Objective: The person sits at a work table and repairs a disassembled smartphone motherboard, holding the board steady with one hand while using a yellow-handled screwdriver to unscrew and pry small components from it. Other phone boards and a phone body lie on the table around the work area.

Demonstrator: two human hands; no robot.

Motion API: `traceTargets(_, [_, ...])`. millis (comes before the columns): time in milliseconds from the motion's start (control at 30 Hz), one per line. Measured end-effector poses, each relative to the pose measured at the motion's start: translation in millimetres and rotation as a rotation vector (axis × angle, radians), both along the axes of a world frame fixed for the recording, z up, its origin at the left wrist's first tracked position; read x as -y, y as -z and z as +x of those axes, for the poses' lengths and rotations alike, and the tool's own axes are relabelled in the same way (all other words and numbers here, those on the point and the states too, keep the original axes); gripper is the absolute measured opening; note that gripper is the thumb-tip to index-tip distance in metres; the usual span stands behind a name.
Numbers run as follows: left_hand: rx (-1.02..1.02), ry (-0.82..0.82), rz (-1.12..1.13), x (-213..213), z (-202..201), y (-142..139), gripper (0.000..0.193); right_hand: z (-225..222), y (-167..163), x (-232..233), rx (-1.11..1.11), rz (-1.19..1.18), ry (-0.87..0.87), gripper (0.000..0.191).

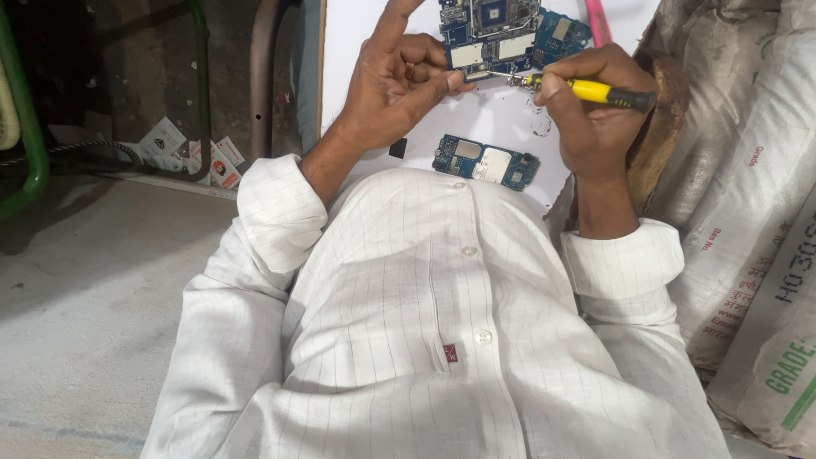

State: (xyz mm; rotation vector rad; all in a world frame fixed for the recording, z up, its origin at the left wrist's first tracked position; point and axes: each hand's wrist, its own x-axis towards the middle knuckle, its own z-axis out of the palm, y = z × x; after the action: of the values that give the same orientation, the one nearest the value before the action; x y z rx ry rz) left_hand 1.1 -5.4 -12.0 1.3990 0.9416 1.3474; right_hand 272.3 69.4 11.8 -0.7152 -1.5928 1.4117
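Observation:
My left hand (398, 81) rests on the white board (357, 34), its thumb and curled fingers pressing the near edge of a blue circuit board (489, 34); the index finger points up. My right hand (586, 106) grips a yellow-and-black screwdriver (608, 93), whose metal tip meets that circuit board's lower edge beside my left thumb. A second, smaller blue circuit board (486, 161) lies on the white board close to my chest, touched by neither hand.
A pink stick (597, 21) lies at the white board's far right. Stacked woven sacks (748, 195) stand at the right. At the left are a concrete floor (93, 280), metal chair legs (259, 76), a green pipe (25, 127) and scattered paper scraps (191, 149).

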Motion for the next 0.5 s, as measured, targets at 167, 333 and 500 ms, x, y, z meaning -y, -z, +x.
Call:
traceTargets(167, [0.016,-0.011,-0.006,0.0,1.9,0.4,0.076,-0.4,-0.4,-1.1,-0.031,-0.046,-0.001,0.013])
traceTargets(333, [-0.049,-0.042,-0.003,0.8,2.9,-0.5,0.079,-4.3,-5.1,2.9,0.03,-0.031,-0.018,0.012])
traceTargets(500, [-0.035,-0.036,-0.015,0.5,2.6,-0.5,0.081,-7.0,-9.7,3.1,0.006,-0.061,-0.01,0.01])
